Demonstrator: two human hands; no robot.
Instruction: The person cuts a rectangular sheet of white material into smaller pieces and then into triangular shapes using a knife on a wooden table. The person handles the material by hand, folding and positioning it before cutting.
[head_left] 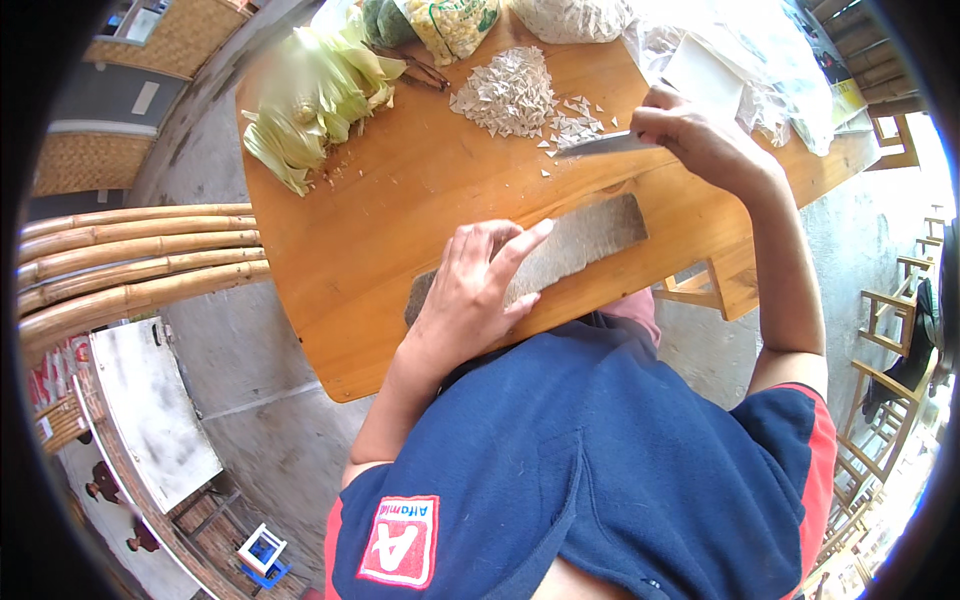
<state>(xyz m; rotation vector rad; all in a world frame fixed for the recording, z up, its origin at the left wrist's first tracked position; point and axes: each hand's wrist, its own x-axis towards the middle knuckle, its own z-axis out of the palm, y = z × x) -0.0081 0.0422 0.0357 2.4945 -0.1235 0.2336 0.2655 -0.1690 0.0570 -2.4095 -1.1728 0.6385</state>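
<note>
My right hand (pixel 682 133) is closed around the handle of a knife (pixel 605 146). Its blade points left, just above the table at the edge of a pile of small whitish triangular pieces (pixel 508 92). Several loose pieces lie scattered near the blade. Fingers spread, my left hand (pixel 478 285) lies on a long, flat grey-brown slab (pixel 592 240) near the table's front edge. The slab sits at a slant, and my hand covers part of it; I cannot tell what it is made of.
The wooden table (pixel 350 270) carries a heap of pale green corn husks (pixel 315 95) at the far left. Behind the pile stand a bag of yellowish pieces (pixel 452 28) and a whitish bag (pixel 572 18). Clear plastic (pixel 775 60) covers the far right. Bamboo poles (pixel 150 250) adjoin the left edge.
</note>
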